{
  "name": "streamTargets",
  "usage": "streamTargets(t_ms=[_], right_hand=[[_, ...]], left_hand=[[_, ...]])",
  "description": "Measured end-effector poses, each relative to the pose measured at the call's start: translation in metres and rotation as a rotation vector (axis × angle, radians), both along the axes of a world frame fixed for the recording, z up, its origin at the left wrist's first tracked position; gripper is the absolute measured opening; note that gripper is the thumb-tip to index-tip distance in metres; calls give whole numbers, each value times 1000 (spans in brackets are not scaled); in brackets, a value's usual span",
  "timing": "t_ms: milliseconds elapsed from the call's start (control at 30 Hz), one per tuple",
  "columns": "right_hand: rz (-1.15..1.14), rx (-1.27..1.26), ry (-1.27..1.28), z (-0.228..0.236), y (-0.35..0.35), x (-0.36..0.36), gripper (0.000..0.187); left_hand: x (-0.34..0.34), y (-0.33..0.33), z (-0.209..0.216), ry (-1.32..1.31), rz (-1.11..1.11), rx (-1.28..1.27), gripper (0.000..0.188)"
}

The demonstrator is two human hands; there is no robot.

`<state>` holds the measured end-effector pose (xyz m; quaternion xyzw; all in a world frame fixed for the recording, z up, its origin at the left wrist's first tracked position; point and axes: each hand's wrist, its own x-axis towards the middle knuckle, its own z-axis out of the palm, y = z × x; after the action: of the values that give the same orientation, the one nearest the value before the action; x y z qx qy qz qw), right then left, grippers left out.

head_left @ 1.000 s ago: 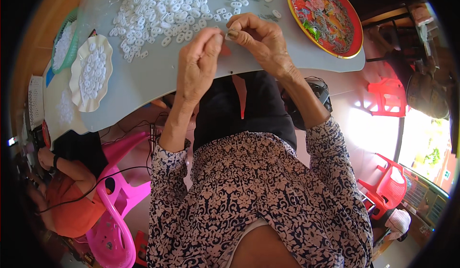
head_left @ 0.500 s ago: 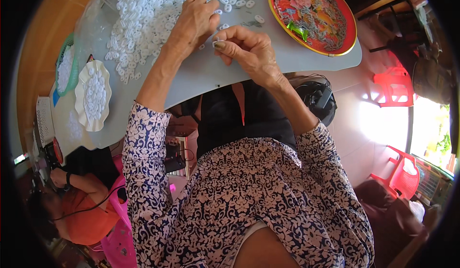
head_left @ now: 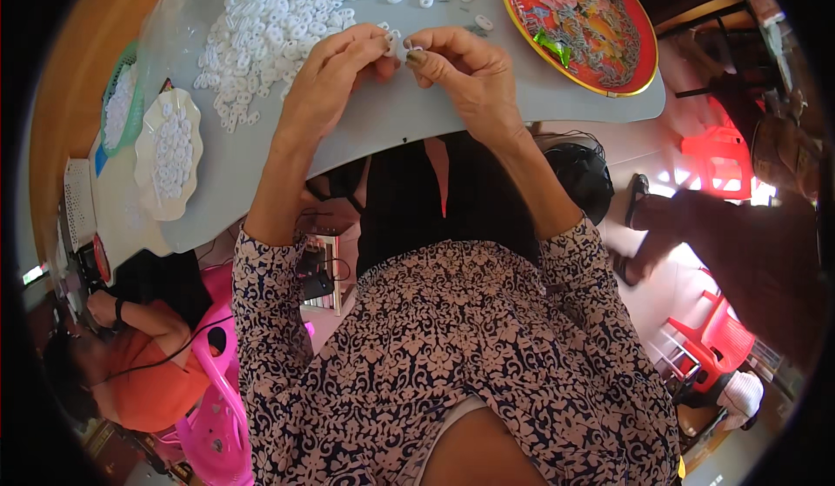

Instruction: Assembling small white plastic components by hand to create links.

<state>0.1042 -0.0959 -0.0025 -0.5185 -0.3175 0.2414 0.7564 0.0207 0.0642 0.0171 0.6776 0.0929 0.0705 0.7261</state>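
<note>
Over the near edge of the grey table (head_left: 591, 108), my two hands meet fingertip to fingertip. My left hand (head_left: 326, 86) pinches a small white oval plastic piece (head_left: 391, 45) with holes in it. Between the thumb and forefinger of my right hand (head_left: 474, 73) is a small thin ring or hook (head_left: 407, 43), too fine to make out fully. Just beyond my left hand spreads a large pile of the same white oval pieces (head_left: 278, 16). A few loose ones lie past my right hand.
At right stands a round red tray (head_left: 650, 51) of small grey metal pieces (head_left: 609, 67) and a green packet (head_left: 552, 47). A scalloped cream dish (head_left: 146, 164) and green basket (head_left: 132, 58) sit left. One person sits on a pink chair (head_left: 217, 399); another walks near red stools (head_left: 718, 160).
My left hand has come back from the pile toward my right hand, and a white oval piece now shows in its fingertips. At right, a person's legs have stepped into the floor area.
</note>
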Motion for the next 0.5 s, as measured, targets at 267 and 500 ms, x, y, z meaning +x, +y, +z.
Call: streamTargets(t_ms=[267,500], right_hand=[[19,-55,-77,4,-1,-2,18],[34,-70,-62,3,-2,-1,15]], left_hand=[[-5,1,15,54,-20,225,22],[-1,5,20,68,-88,436,28]])
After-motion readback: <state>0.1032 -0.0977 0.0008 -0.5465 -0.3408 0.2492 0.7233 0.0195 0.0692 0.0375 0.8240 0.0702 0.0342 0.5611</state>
